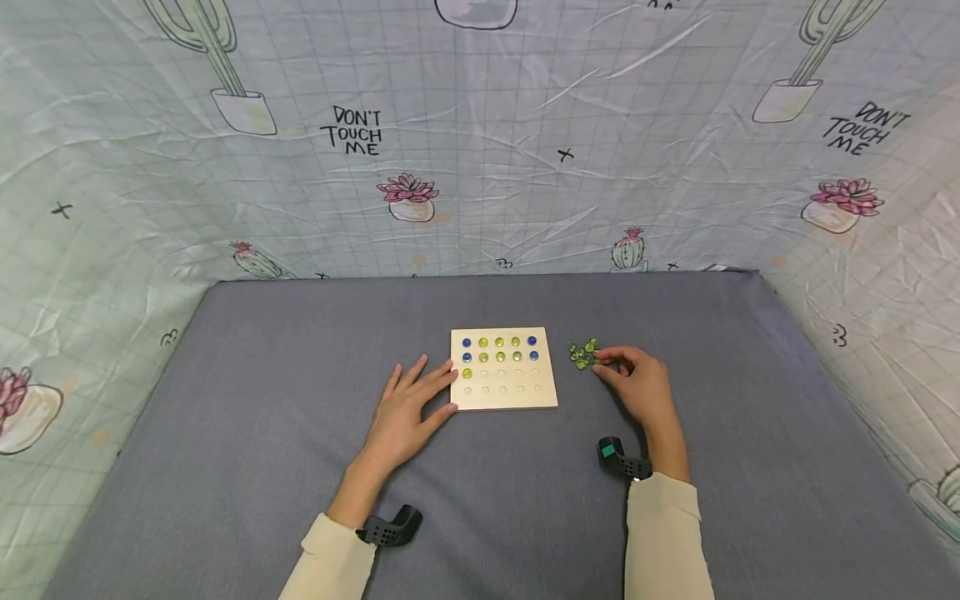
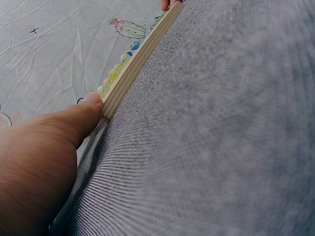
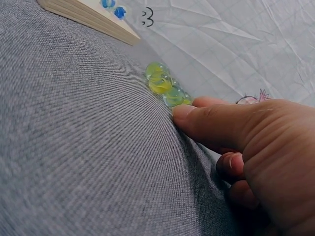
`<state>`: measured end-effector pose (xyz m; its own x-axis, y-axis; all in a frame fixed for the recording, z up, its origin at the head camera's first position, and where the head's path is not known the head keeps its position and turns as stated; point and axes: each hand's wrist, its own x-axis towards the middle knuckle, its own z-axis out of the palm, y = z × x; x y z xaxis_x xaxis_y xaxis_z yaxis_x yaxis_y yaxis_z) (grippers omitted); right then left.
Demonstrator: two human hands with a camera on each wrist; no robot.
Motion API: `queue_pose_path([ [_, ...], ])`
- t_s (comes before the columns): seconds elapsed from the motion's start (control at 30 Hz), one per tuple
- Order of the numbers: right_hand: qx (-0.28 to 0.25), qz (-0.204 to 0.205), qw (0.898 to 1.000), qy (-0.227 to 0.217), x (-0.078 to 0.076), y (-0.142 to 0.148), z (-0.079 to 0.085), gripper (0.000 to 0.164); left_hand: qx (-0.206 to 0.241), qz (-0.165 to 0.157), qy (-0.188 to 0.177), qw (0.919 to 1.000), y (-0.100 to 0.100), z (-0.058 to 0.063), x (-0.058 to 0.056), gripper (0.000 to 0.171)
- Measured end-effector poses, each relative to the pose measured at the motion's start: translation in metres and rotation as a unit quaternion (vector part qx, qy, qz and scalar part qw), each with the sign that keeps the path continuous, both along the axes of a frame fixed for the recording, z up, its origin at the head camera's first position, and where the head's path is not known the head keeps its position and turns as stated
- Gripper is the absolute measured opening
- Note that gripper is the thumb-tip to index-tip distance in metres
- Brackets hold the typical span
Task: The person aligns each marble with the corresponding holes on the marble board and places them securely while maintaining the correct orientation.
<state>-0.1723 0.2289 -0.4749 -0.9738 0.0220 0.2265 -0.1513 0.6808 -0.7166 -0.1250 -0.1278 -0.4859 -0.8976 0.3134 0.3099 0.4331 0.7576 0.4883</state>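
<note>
A pale wooden board [image 1: 504, 400] with rows of round hollows lies on the grey cloth. Its two far rows hold yellow-green marbles [image 1: 499, 342] with blue marbles [image 1: 532, 341] at both ends. In the row nearer me, one yellow-green marble [image 1: 467, 374] sits in the leftmost hollow. My left hand [image 1: 401, 417] rests at the board's left side, fingers spread, thumb against its near corner. To the right of the board is a small cluster of green marbles [image 3: 160, 82]. My right hand's [image 1: 637, 385] thumb and index finger reach its right side; I cannot tell whether they pinch a marble.
Grey cloth [image 1: 300, 350] covers the table around the board. A patterned fabric backdrop [image 1: 487, 150] rises behind the table and along both sides. Each wrist wears a black camera band, the left one [image 1: 393, 527] and the right one [image 1: 621, 458].
</note>
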Motion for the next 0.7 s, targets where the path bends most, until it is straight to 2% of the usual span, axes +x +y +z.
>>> queue_pose_path([
  [0.4,-0.004,-0.01,1.0,0.02,0.0,-0.002,0.002,0.018,0.004,-0.004,0.003,1.0,0.0,0.0,0.0,0.051],
  [0.7,-0.018,-0.01,0.999,0.031,0.0,-0.011,0.008,0.018,0.004,-0.003,0.004,1.0,0.0,-0.001,0.001,0.05],
])
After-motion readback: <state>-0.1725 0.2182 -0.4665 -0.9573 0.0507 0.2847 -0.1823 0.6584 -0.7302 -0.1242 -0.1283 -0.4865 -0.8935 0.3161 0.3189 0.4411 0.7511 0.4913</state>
